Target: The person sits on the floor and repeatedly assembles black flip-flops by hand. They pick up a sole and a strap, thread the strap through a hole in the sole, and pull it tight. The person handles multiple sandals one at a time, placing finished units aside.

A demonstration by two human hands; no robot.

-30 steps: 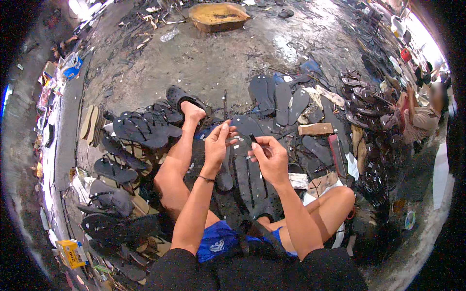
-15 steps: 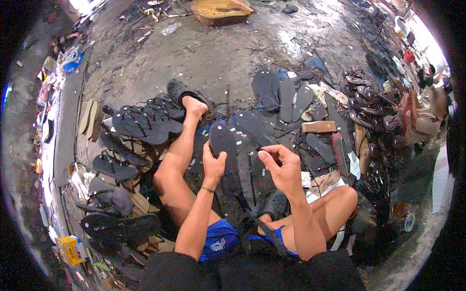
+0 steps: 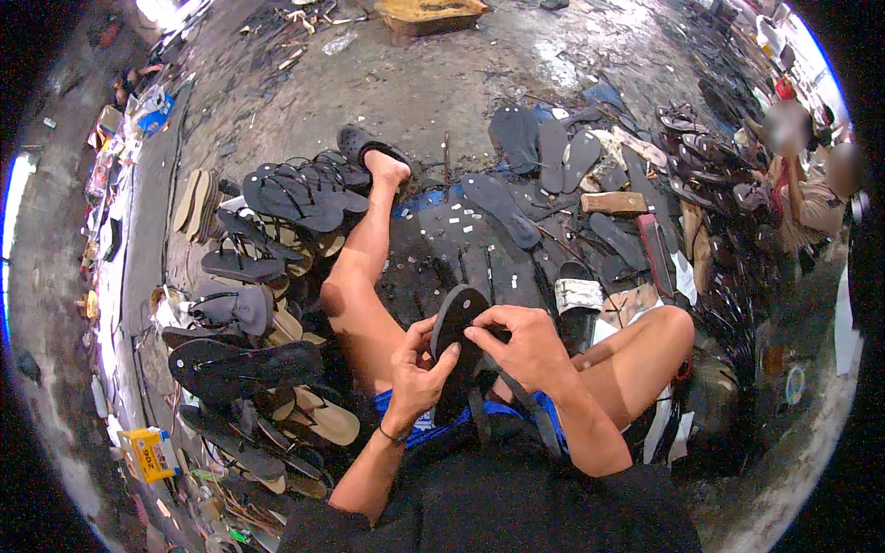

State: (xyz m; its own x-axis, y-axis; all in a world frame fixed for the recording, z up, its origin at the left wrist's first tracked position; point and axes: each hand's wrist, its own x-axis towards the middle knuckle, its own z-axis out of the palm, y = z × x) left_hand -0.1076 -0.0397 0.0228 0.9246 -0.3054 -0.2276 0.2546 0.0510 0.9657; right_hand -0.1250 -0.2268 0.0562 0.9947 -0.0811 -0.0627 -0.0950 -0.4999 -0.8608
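left hand (image 3: 419, 376) grips a black sole (image 3: 454, 318) near blue shorts (image 3: 421, 423), right hand (image 3: 525, 348) pinched against it, can't tell on what, dark sandals (image 3: 230, 307) crowd the left, wooden block (image 3: 614, 203) further out, yellow tub (image 3: 430, 16) way back, contents unclear

The held sandal (image 3: 454, 315) has a matt black, rubbery sole with a smooth face, and matt black sandals (image 3: 286, 198) stand at left beside a smooth tan footbed (image 3: 327, 419). The clog (image 3: 358, 141) is dull moulded plastic, the block (image 3: 614, 203) bare brown wood, the shirt (image 3: 489, 502) matt black cloth. The basin (image 3: 433, 27) is scuffed yellow plastic; the floor (image 3: 406, 97) is rough, gritty concrete with shiny patches. The red-sided bar (image 3: 655, 253) might be wood or stone; it shows too small to tell.
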